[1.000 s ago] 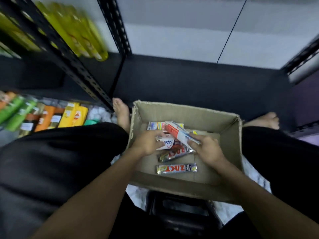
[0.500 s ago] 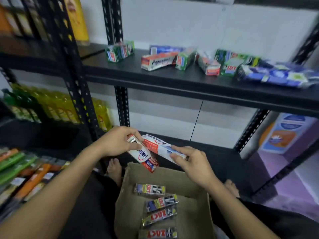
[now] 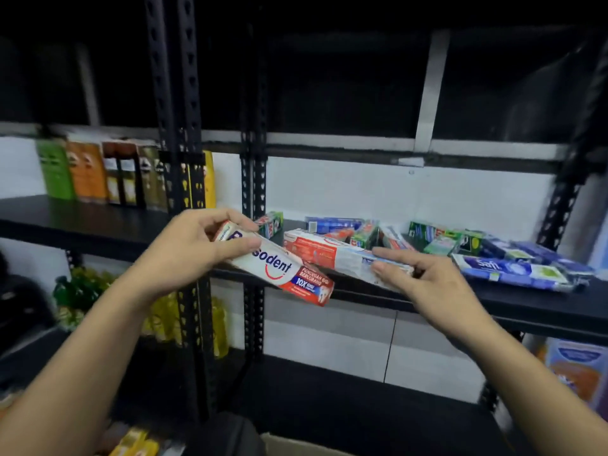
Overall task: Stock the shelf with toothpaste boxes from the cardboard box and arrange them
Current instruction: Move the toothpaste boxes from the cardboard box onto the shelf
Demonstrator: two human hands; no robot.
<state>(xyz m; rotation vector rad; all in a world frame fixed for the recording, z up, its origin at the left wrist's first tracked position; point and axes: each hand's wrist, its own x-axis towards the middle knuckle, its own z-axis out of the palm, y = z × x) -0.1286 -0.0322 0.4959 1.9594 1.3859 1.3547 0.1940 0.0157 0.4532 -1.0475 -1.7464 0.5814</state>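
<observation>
My left hand (image 3: 194, 245) grips a white and red Pepsodent toothpaste box (image 3: 279, 269), tilted down to the right, in front of the black shelf (image 3: 493, 297). My right hand (image 3: 424, 274) holds a second red and white toothpaste box (image 3: 332, 255) by its near end, its far end over the shelf edge. Behind them on the shelf lie several toothpaste boxes: green ones (image 3: 441, 240), a blue one (image 3: 332, 223) and blue packs (image 3: 513, 269) at the right. Only a corner of the cardboard box (image 3: 286, 445) shows at the bottom edge.
Black perforated uprights (image 3: 177, 159) stand left of the shelf bay. Tall green, orange and brown cartons (image 3: 98, 172) fill the left shelf. Yellow bottles (image 3: 184, 320) sit one level lower. A black lower shelf (image 3: 345, 406) lies beneath, with a purple pack (image 3: 575, 373) at the right.
Both hands lifted the two toothpaste boxes out of the cardboard box and up to shelf height. The view rose from the cardboard box to the shelf.
</observation>
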